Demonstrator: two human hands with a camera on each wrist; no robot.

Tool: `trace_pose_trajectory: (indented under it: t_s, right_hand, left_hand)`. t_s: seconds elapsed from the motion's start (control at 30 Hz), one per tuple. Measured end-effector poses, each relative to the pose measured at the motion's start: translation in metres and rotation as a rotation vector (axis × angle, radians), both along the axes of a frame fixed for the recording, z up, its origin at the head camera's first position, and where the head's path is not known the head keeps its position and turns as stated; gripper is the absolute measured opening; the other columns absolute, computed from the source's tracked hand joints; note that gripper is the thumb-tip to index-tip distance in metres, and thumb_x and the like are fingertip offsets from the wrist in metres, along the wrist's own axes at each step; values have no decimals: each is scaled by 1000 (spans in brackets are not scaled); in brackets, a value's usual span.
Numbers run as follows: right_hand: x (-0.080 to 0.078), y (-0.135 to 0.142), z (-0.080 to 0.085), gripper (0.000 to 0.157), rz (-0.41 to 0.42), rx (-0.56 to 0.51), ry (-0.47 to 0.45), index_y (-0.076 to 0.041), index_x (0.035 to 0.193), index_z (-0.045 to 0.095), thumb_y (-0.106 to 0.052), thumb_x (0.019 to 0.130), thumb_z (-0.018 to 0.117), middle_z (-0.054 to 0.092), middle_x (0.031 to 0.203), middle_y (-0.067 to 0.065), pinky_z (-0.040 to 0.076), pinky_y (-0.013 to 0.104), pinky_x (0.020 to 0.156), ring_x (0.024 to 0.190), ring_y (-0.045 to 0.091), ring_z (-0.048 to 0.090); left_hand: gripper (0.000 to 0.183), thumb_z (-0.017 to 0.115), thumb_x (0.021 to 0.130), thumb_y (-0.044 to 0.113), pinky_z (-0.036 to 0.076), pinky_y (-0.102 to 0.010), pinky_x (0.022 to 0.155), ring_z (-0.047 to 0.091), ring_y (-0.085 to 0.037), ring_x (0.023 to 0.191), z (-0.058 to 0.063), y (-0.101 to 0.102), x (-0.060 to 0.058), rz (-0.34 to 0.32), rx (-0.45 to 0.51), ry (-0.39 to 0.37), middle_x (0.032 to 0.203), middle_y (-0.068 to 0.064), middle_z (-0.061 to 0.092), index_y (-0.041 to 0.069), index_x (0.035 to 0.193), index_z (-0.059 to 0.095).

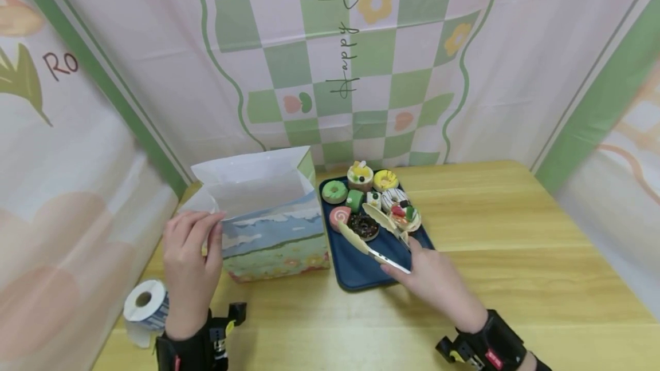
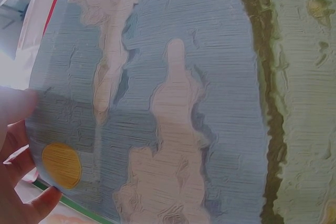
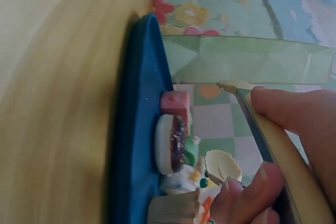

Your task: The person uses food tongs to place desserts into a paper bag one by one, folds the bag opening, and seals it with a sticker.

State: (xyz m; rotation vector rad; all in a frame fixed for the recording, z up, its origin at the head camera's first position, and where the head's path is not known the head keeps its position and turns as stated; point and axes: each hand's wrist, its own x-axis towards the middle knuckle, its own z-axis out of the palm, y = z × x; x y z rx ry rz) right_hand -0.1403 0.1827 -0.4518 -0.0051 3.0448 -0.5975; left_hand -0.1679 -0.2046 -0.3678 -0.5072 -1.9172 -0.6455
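Observation:
My left hand (image 1: 191,251) pinches the upper left edge of an upright paper bag (image 1: 273,239) printed with sky and flowers; its top gapes. In the left wrist view the printed paper (image 2: 210,103) fills most of the picture, fingers (image 2: 44,203) at its edge. My right hand (image 1: 438,279) grips food tongs (image 1: 378,257) with cream tips, spread apart over a dark blue tray (image 1: 361,276). Between and around the tips are a chocolate donut (image 1: 365,228), a pink swirl roll (image 1: 338,216) and a fruit-topped tart (image 1: 407,221). Nothing sits between the tongs' tips in the right wrist view.
Farther back on the tray are a green donut (image 1: 334,192), a yellow donut (image 1: 385,180), a fruit-topped cake (image 1: 360,175) and a white striped donut (image 1: 394,197). A paper label roll (image 1: 146,302) stands left on the wooden table (image 1: 495,233). A printed curtain (image 1: 330,62) hangs behind.

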Motion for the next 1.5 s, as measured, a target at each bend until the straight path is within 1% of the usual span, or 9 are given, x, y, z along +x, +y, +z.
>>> trace_pose_trajectory:
  t_s: [0.1,0.4,0.5,0.6,0.73,0.93,1.1,1.33,1.5]
  right_hand:
    - [0,-1,-5,120,-9,-1,-8,12,141,39,-88,75,45,67,108,32,57,52,77,93,41,68]
    - [-1,-1,-15,123,-32,33,0,13,143,36,-89,75,42,64,116,34,56,54,77,93,44,67]
    - [-1,-3,-20,116,-39,41,20,13,143,34,-82,78,51,63,115,35,56,55,75,91,45,67]
    - [0,-6,-25,109,-43,49,61,14,143,33,-71,81,61,65,110,35,56,54,71,86,44,67]
    - [1,-11,-29,105,-54,55,91,15,142,34,-65,81,65,66,105,35,56,53,70,83,44,68]
    - [2,-18,-29,103,-93,58,57,15,142,34,-64,83,64,65,107,35,56,53,67,83,45,67]
    - [2,-22,-31,102,-113,39,51,15,142,33,-63,84,64,64,105,35,56,52,63,81,46,67]
    - [4,-26,-35,103,-124,45,82,16,143,32,-62,84,65,63,104,35,55,48,56,72,41,66]
    - [6,-29,-37,103,-132,49,86,18,142,32,-62,85,63,63,105,36,55,48,57,71,41,66]
  left_hand:
    - [14,66,87,0,40,-43,90,57,-39,95,0,0,0,3,-4,-3,92,-19,68,-2,98,74]
    - [14,66,87,-1,40,-44,89,57,-40,94,0,1,0,-5,-3,11,91,-19,68,-2,98,74]
    - [13,65,87,-1,40,-44,89,57,-40,94,1,1,0,-8,1,18,91,-19,68,-2,97,74]
    - [14,65,87,-2,40,-44,89,57,-40,94,1,1,0,-9,2,20,91,-19,68,-2,97,74]
    - [14,66,86,-2,40,-43,89,57,-40,94,1,1,0,-8,2,21,90,-20,68,-2,97,74]
    - [14,66,86,-3,40,-43,89,57,-41,93,1,2,0,-10,1,25,90,-20,68,-2,97,74]
    - [13,66,86,-3,41,-44,88,57,-41,93,1,2,0,-11,2,29,90,-20,68,-2,97,73]
    - [13,66,86,-2,40,-43,89,56,-41,93,0,2,-1,-8,3,22,91,-20,68,-2,97,74]
    - [13,66,86,-2,40,-43,89,56,-41,94,0,2,-1,-8,6,17,91,-20,68,-2,97,74]
